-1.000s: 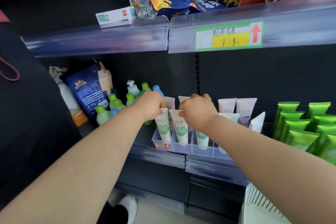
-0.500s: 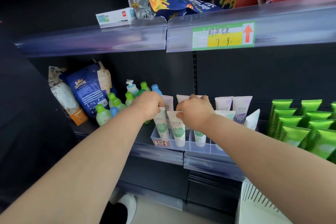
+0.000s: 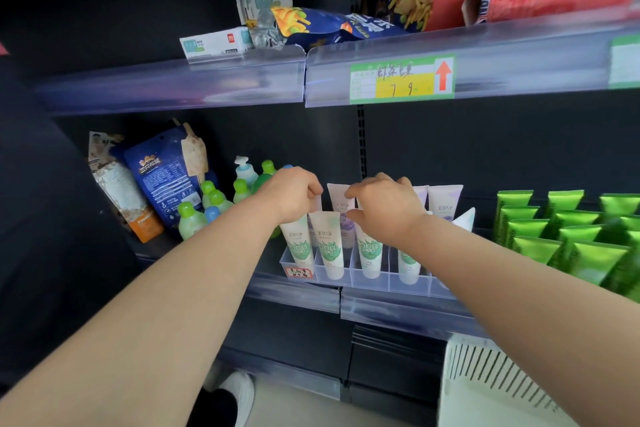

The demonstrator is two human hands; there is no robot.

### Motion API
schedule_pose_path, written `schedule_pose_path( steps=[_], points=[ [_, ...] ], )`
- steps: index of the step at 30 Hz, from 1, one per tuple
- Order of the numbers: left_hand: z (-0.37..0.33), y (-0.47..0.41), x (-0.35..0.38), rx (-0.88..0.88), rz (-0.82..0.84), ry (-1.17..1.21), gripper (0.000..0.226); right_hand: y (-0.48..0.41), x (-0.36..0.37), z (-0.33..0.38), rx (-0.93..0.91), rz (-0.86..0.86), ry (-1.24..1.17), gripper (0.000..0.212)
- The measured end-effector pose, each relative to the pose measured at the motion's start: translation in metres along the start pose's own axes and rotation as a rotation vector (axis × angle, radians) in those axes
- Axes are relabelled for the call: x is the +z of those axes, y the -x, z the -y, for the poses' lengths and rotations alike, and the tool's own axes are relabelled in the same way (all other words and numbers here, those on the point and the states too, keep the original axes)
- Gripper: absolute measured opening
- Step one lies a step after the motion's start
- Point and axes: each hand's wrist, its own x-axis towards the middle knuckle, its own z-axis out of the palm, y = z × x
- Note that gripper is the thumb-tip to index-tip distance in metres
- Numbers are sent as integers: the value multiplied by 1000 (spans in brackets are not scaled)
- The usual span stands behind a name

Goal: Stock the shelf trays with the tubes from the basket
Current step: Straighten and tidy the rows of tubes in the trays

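A clear divided tray (image 3: 372, 282) on the middle shelf holds white tubes with green labels, caps down. My left hand (image 3: 294, 196) pinches the top edge of the leftmost tube (image 3: 298, 248). A second tube (image 3: 329, 246) stands free beside it. My right hand (image 3: 386, 210) curls thumb and fingers over the top of the third tube (image 3: 369, 253), whose upper end is hidden under the hand. A purple-labelled tube (image 3: 341, 206) stands behind, between my hands. The white slatted basket (image 3: 485, 388) sits at the lower right; its contents are out of sight.
Green tubes (image 3: 568, 236) fill the shelf to the right. Small green-capped bottles (image 3: 194, 218) and a blue snack bag (image 3: 162, 177) stand to the left. The upper shelf rail with a price tag (image 3: 401, 80) overhangs the work area. A shoe (image 3: 239, 395) shows on the floor.
My hands have drawn slightly apart, so the purple-labelled tube now shows between them. The right hand's thumb and forefinger have spread a little. The tubes stay in their slots.
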Motion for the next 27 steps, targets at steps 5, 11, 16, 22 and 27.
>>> schedule_pose_path(
  steps=[5, 11, 16, 22, 27],
  points=[
    [-41, -6, 4, 112, 66, 81, 24, 18, -13, -27, 25, 2, 36, 43],
    [-75, -10, 29, 159, 235, -207, 20, 33, -23, -52, -3, 243, 264, 49],
    [-80, -11, 31, 153, 202, -264, 10, 33, -16, -60, 92, 222, 188, 18],
    [-77, -8, 29, 166, 217, -264, 14, 34, -15, -58, 83, 185, 166, 15],
    [-84, -4, 28, 156, 242, -231, 23, 36, -17, -60, 95, 216, 111, 17]
  ],
)
